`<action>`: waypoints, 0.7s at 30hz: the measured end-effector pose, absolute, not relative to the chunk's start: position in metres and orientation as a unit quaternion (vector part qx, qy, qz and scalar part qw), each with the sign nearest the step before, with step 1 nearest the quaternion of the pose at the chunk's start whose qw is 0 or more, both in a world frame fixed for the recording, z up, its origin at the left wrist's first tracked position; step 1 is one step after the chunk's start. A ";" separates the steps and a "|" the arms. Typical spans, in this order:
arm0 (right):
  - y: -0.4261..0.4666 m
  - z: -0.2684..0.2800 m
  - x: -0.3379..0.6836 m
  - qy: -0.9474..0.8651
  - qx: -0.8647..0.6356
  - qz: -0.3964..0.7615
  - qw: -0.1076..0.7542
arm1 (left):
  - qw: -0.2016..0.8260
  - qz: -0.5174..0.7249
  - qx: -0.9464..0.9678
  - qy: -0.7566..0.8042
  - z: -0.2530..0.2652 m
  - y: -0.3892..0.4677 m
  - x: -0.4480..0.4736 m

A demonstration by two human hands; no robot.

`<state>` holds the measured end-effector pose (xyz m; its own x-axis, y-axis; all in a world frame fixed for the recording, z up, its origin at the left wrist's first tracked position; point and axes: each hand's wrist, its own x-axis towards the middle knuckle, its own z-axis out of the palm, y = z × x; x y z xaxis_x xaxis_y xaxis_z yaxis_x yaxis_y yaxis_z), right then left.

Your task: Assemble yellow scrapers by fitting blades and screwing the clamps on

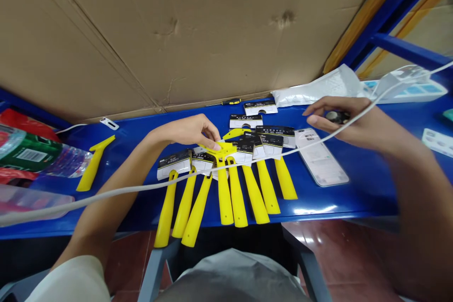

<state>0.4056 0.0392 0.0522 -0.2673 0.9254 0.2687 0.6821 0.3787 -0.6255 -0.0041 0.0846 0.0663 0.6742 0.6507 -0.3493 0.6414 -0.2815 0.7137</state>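
Observation:
My left hand pinches the head of a yellow scraper, thumb on top, its handle pointing toward me. Around it, several more yellow scrapers lie fanned out, their heads tucked in black-and-white card sleeves. Some handles stick out past the table's front edge. Off to the right, my right hand hovers over the table with thumb and forefinger apart. A small dark object with a rounded end sits in its palm, its kind unclear.
A phone lies right of the scrapers. Behind are loose cards, a screwdriver and a white plastic bag. At left lie another scraper and a bottle. A white cable crosses the view.

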 end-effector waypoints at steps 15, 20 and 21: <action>0.070 0.056 0.379 -0.830 -0.461 0.178 0.258 | 0.470 -0.032 0.796 0.381 0.069 0.085 -0.007; 0.064 0.054 0.365 -0.826 -0.457 0.216 0.251 | 0.488 0.080 0.759 0.423 0.079 0.080 -0.004; 0.062 0.055 0.359 -0.828 -0.446 0.227 0.252 | 0.490 0.106 0.750 0.431 0.081 0.079 -0.003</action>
